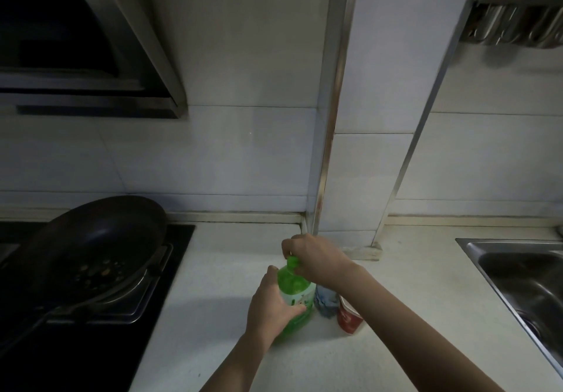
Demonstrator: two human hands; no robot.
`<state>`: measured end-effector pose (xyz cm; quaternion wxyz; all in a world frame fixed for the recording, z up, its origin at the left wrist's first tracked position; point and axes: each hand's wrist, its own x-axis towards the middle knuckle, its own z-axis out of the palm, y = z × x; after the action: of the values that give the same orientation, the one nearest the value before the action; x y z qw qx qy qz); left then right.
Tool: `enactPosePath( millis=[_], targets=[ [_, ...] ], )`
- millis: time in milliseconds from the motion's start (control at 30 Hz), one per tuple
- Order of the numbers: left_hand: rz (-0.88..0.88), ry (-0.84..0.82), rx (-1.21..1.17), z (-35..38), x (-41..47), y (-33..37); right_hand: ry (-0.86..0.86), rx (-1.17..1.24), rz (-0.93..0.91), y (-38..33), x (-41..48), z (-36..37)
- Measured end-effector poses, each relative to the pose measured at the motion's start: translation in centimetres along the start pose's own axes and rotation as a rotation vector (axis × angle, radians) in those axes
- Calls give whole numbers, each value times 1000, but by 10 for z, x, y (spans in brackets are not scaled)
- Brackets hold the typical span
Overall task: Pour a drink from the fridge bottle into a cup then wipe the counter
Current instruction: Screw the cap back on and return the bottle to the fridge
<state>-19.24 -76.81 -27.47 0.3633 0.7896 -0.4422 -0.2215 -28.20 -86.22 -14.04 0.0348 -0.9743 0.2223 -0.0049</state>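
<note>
Both hands are on the bottle (295, 300): the left hand (271, 306) wraps its labelled body to brace it upright on the pale surface (231, 269), while the right hand (313, 257) pinches the green cap (293, 261), probably to twist it. The bottle is translucent green plastic, rounded at the shoulder. Touching it at 3 o'clock lies a crumpled blue cloth (326, 300), then 1 red cup (349, 315), kept close for pouring. A dark pan (91, 248) sits at 9 o'clock, a steel sink (518, 273) far at 3.

Head view, looking forward-down, close over counter (213, 269) toward wall.
</note>
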Motion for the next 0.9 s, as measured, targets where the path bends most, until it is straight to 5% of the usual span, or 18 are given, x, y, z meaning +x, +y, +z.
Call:
enactPosePath(
  millis=[500,733,900],
  targets=[
    [-10,4,19,-2,1,1,-114,-71,16,0,14,-1],
    [-1,4,1,-1,0,1,-95,-138,-210,-2,7,-11],
    [-5,1,2,-1,0,-1,-132,-120,-150,2,7,-9]
  ],
)
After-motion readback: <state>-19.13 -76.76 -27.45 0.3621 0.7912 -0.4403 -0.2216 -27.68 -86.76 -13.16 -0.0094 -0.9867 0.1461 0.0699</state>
